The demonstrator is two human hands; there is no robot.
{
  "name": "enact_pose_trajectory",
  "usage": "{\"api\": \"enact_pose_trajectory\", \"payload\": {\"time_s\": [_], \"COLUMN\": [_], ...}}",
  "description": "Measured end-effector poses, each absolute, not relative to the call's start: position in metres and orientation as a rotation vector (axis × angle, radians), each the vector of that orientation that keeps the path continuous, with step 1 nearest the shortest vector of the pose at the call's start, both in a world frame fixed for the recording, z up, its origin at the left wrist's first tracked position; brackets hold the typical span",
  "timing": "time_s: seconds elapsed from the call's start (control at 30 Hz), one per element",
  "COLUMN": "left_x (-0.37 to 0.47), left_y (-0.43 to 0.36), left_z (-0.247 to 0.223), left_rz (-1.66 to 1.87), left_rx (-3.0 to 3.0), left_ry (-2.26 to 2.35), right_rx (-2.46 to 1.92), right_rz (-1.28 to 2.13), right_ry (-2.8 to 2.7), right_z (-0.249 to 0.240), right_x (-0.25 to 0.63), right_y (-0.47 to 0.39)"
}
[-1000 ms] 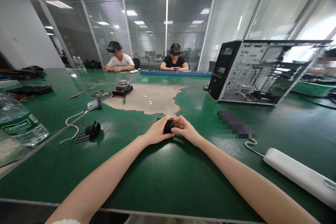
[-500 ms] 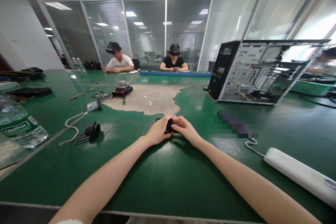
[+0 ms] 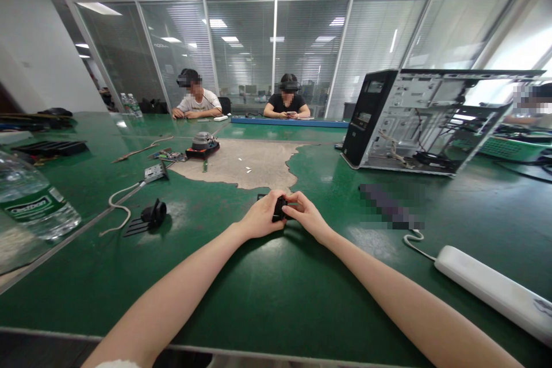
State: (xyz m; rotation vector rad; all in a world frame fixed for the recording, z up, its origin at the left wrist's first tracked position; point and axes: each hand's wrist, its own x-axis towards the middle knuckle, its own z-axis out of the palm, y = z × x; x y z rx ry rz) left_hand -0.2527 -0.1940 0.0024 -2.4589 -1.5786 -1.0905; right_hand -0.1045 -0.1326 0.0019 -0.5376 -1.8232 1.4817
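A small black part (image 3: 279,209) is held between both hands just above the green table (image 3: 276,293), near the middle of the view. My left hand (image 3: 262,215) wraps round its left side, and a dark end of it shows past the fingers. From the right, my right hand (image 3: 305,213) pinches the same part with thumb and fingertips. The fingers cover much of its shape. Beyond the hands lies a bare, ragged-edged tan patch (image 3: 259,164) of the tabletop with small white scraps on it.
An open computer case (image 3: 371,121) stands at the back right, a white power strip (image 3: 491,290) at the right. Leftward are a water bottle (image 3: 34,201), a black bracket-like part (image 3: 153,215), a metal piece (image 3: 155,172) with a cord, and a red-black device (image 3: 202,146). Two people sit opposite.
The whole view has shifted very slightly. Both hands keep their hold on the black part in nearly the same place.
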Motion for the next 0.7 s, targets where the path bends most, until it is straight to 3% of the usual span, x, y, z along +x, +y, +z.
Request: {"api": "enact_pose_trajectory", "payload": {"time_s": [0.7], "left_x": [-0.2507], "left_y": [-0.1952], "left_z": [0.0023], "left_rz": [-1.129], "left_rx": [-2.445], "left_ry": [-1.556], "right_rx": [-0.639], "right_rz": [1.515], "right_ry": [-1.823], "right_z": [-0.0067], "right_x": [-0.1053], "right_y": [-0.1235]}}
